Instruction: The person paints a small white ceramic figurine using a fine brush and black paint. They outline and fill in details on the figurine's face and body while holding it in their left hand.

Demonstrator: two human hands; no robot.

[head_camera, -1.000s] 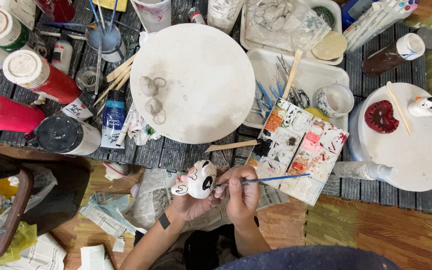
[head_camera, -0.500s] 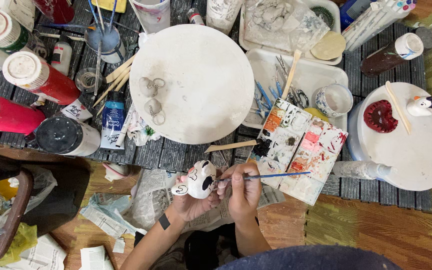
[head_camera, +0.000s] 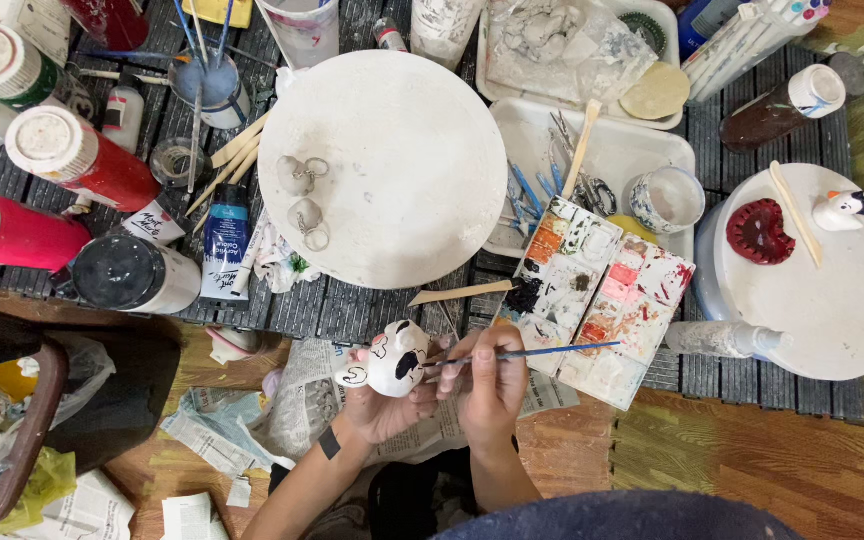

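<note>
Left hand point(head_camera: 377, 405) cups a small white clay figurine with black markings point(head_camera: 392, 362). Right hand point(head_camera: 492, 385) pinches a blue-handled paintbrush point(head_camera: 532, 351), tip at the figurine; paint palette point(head_camera: 602, 300) just beyond the right hand.

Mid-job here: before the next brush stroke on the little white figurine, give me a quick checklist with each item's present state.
1. Left hand cradles the white figurine: ok.
2. Right hand grips the blue-handled brush: ok.
3. Brush tip meets the figurine: cannot tell, fingers cover it.
4. Paint palette lies beside the right hand: ok.
5. Paint loaded on the bristles: cannot tell.
6. Newspaper lies under the hands: ok.
</note>
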